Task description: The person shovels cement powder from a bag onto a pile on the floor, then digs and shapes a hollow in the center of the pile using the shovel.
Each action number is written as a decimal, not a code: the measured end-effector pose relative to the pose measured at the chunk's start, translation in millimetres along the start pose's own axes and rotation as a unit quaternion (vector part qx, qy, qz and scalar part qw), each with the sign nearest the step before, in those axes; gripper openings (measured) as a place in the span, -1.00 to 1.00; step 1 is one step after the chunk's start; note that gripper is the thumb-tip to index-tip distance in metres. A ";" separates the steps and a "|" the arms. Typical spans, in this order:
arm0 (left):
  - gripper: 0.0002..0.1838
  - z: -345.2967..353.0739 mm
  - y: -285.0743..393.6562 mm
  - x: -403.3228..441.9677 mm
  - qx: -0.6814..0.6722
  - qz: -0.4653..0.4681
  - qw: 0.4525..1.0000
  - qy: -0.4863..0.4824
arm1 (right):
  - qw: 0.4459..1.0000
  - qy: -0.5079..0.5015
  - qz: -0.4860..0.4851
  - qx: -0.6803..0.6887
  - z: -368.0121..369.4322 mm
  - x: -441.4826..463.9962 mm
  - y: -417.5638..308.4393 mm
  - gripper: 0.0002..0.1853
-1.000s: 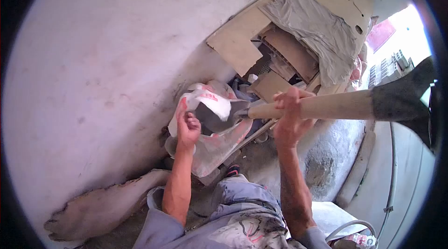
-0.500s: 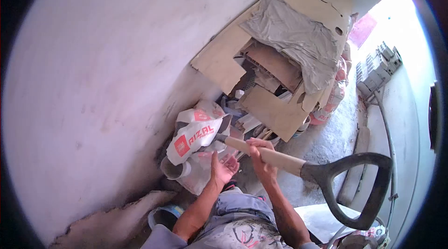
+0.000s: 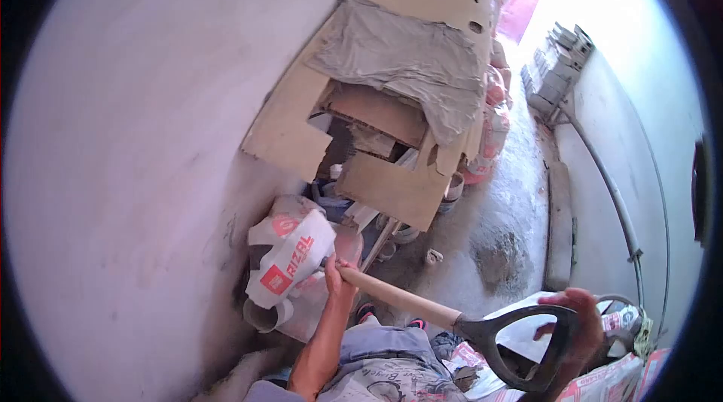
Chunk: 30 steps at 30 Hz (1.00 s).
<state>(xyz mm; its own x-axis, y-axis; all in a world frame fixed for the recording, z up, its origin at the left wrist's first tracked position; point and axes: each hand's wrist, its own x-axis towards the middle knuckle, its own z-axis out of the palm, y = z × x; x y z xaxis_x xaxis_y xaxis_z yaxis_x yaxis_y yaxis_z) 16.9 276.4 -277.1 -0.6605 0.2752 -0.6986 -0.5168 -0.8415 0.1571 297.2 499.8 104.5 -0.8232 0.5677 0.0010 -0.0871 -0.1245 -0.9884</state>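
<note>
A shovel with a wooden shaft [image 3: 399,296] and a black D-shaped handle [image 3: 489,330] slants across the lower middle. My left hand [image 3: 341,275] is closed around the lower end of its shaft, beside a white and red cement bag [image 3: 292,257] marked RIZAL. The shovel's blade is hidden at the bag. At the D-handle, my right hand [image 3: 578,323] has its fingers apart and curved, near or against the outer side of the grip; it is not wrapped round it. A pale round pipe or container [image 3: 265,314] lies below the bag.
A large cut board [image 3: 290,127] with a grey cloth [image 3: 407,48] over it leans on the left wall. Behind it are stacked cement bags [image 3: 491,138]. Hollow blocks [image 3: 553,70] and a long pipe [image 3: 606,168] line the right wall. More bags [image 3: 602,387] lie at the lower right.
My left hand has moved from the bag onto the lower shaft. My right hand has let go of the shaft and moved right to the D-handle. The view has turned rightward.
</note>
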 end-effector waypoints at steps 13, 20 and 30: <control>-0.72 -17.6 17.3 21.7 0.079 -0.032 0.994 0.062 | 0.930 0.215 0.296 -0.044 34.2 -5.9 17.5 -0.57; -0.75 -21.2 18.5 25.1 0.074 -0.058 0.995 0.044 | 0.894 0.277 0.338 -0.093 37.2 1.4 16.7 -0.70; -0.75 -28.8 38.8 43.8 0.024 -0.080 0.996 0.032 | 0.960 0.091 0.243 -0.102 33.3 -0.7 -6.2 -0.60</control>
<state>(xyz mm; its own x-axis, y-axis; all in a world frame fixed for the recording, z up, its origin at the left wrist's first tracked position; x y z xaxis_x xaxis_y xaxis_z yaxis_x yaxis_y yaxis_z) -16.4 242.3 -321.6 -0.5321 0.3729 -0.7601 -0.6392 -0.7657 0.0718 279.6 473.0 115.7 -0.6254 0.6181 -0.4763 0.4093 -0.2598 -0.8746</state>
